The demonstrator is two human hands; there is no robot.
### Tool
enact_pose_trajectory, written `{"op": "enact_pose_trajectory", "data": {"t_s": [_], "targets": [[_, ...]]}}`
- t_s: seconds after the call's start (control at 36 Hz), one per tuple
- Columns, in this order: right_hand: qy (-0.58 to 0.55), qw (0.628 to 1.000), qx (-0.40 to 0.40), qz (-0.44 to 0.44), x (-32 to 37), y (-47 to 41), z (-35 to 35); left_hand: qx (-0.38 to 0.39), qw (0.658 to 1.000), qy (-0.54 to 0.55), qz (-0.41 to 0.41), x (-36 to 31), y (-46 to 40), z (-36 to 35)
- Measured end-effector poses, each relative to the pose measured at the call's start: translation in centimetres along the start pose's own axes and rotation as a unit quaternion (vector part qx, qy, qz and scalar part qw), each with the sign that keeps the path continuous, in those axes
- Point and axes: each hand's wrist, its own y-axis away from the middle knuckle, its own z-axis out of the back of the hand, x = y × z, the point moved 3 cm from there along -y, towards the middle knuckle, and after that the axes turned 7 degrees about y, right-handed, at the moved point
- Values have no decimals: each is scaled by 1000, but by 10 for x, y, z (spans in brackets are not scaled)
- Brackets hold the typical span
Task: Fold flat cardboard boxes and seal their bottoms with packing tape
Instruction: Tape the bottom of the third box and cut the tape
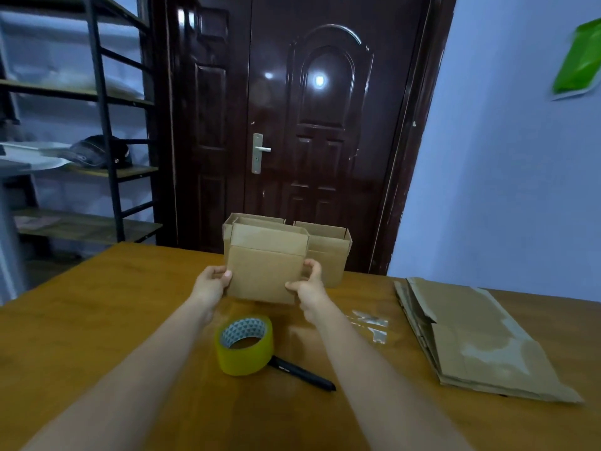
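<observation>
A folded-up brown cardboard box (265, 265) stands at the middle of the wooden table (97, 304), its top flaps upright. My left hand (211, 283) grips its left side and my right hand (309, 286) grips its right side, fingers curled round the edges. Two more erected boxes stand behind it, one at the left (250, 220) and one at the right (328, 252). A yellow roll of packing tape (244, 345) lies nearer to me, between my forearms. A stack of flat cardboard boxes (481, 340) lies on the right of the table.
A black pen-like cutter (302, 374) lies beside the tape roll. Bits of clear tape (370, 323) are stuck on the table right of centre. A dark door (292, 125) is behind the table, a metal shelf rack (81, 125) at the left.
</observation>
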Motion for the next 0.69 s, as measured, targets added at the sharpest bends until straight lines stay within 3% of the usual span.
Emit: {"op": "enact_pose_trajectory", "data": {"t_s": [0.19, 0.39, 0.69], "targets": [[86, 993, 67, -43, -21, -13, -30, -55, 996, -71, -7, 16, -13, 29], [101, 985, 125, -55, -17, -27, -56, -104, 986, -130, 5, 22, -29, 57], [136, 975, 166, -60, -8, -52, -88, -92, 987, -128, 17, 16, -60, 76]]}}
